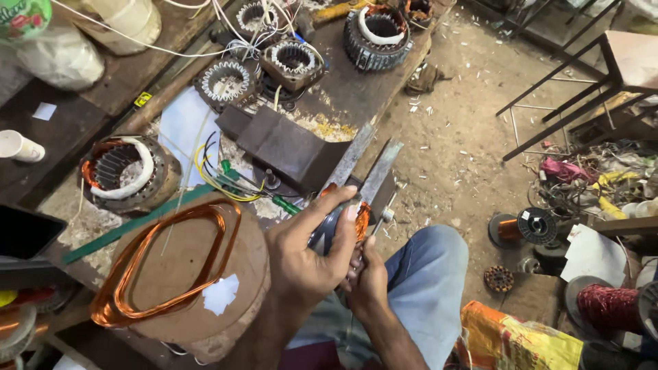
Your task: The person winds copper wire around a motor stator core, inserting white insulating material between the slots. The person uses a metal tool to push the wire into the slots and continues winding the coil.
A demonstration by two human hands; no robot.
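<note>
Left hand [308, 250] is wrapping its fingers tight around a small copper-wound coil former [343, 223] at the wooden bench [356, 96] edge just above the knee, right hand [367, 277] is tucking in underneath with fingers pinched on something I honestly can't make out, mostly hidden behind the left.

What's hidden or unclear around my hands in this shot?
Head view:
- Small motor part: mostly hidden by the left hand; its shape is unclear.
- Right hand: fingers tucked behind the left; whether it holds a tool is unclear.
- Copper wire coil: strands too fine to count.
</note>
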